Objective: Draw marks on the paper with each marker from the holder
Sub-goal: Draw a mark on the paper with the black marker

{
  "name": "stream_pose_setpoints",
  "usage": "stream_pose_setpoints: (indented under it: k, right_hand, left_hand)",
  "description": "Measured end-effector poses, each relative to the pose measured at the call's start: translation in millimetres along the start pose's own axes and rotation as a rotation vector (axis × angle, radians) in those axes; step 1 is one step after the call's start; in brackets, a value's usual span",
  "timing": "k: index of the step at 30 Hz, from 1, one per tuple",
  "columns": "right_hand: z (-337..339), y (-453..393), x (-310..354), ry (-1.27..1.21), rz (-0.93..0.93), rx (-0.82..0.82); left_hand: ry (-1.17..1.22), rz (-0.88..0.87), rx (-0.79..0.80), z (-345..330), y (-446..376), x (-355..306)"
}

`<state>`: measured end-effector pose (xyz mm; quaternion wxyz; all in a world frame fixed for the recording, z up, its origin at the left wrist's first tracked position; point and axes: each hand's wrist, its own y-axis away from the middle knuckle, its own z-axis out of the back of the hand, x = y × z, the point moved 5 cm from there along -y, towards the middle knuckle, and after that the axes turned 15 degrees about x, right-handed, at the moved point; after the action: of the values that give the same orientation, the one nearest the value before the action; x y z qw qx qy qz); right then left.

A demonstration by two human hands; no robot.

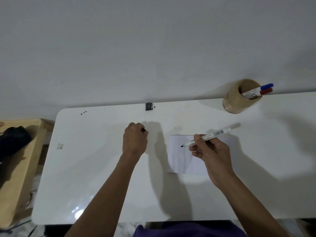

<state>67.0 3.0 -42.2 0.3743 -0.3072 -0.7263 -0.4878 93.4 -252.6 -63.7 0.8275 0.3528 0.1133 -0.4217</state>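
While two markers [258, 91] wait: right hand [209, 152] gripping one marker [206, 136], left hand [135, 139] fisted

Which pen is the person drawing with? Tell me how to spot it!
Find the white table, then the small white paper right of its middle. Just above the paper, the right hand holds a white marker, its uncapped dark tip pointing left. The blue-capped marker and red-capped marker sit capped in the tan holder.

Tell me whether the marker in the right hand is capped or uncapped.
Uncapped: the marker in the right hand shows its bare dark tip over the paper.
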Motion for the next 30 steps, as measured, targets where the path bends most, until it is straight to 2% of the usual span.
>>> stream_pose_setpoints:
  k: [2, 4, 6, 7, 9, 11, 16, 22, 30]
  right_hand:
    - [1.9, -1.3, 1.0, 0.018, 0.004, -0.005]
    - [2.5, -2.2, 0.7, 0.02, 0.019, -0.019]
    - [4.4, -3.2, -0.6, 0.01, 0.038, -0.031]
    - [5.0, -3.6, -1.7, 0.002, 0.05, -0.034]
    - [6.5, -5.1, -5.0, -0.002, 0.076, -0.041]
    - [6.4, -7.0, -8.7, 0.035, 0.1, -0.038]
    - [-1.2, -17.2, -20.6, 0.14, 0.16, 0.018]
    - [-4.8, -38.3, -32.3, 0.307, 0.229, 0.091]
    - [-21.0, -53.4, -24.2, 0.53, 0.336, 0.238]
  left_hand:
    - [-0.02, 0.031, -0.068, 4.6, 11.3, -2.8]
    - [-0.044, 0.002, -0.217, 9.7, 32.8, -5.9]
    - [-0.071, -0.153, -0.33, 0.6, 56.3, -11.1]
    - [-0.101, -0.247, -0.336, -10.7, 66.4, -13.2]
    - [-0.192, -0.402, -0.26, -41.8, 77.7, -15.8]
    - [-0.289, -0.466, -0.14, -72.0, 78.4, -15.1]
    - [-0.423, -0.373, 0.005, -103.2, 75.7, -7.2]
    - [-0.448, -0.3, 0.025, -117.7, 84.5, -3.0]
    - [-0.497, -0.339, 0.055, -111.2, 84.6, 11.2]
